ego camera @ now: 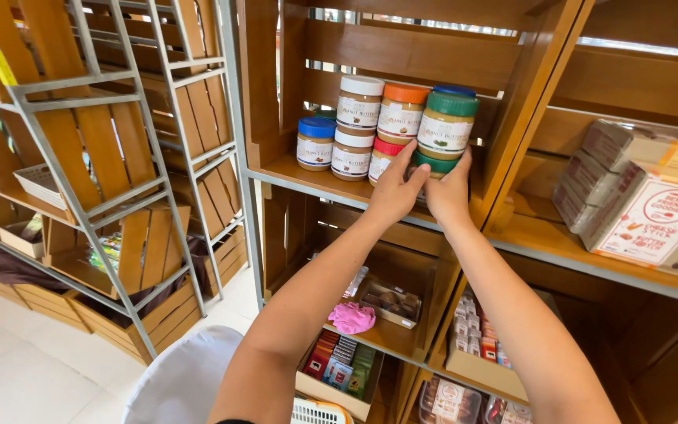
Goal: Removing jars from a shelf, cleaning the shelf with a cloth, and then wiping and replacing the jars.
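Both hands reach up to a wooden shelf [308, 174] carrying a cluster of jars, stacked two high.

Left hand [394, 191]: palm against the lower front row, fingers [403, 161] spread and laid on the red-lid jar [386, 157]. No full wrap visible; contact only.

Right hand [449, 192]: set just beside the left, touching it at the thumb side. Fingers curl round the lower green-lid jar [435, 164], mostly hidden by both hands. Whether the grip is closed: cannot tell.

Stack layout, top row, L to R: white-lid jar [359, 102], orange-lid jar [402, 111], upper green-lid jar [447, 124] w/ a blue cap behind it. Bottom row, L to R: blue-lid jar [315, 144], second white-lid jar [352, 154], then the red-lid and lower green-lid units. All upright, touching neighbours.

Adjacent: wrapped packs [590, 177] and a printed box [653, 220] on the right-hand shelf. Below: pink item [352, 318], snack packs [339, 361]. Metal rack [80, 157] at left.
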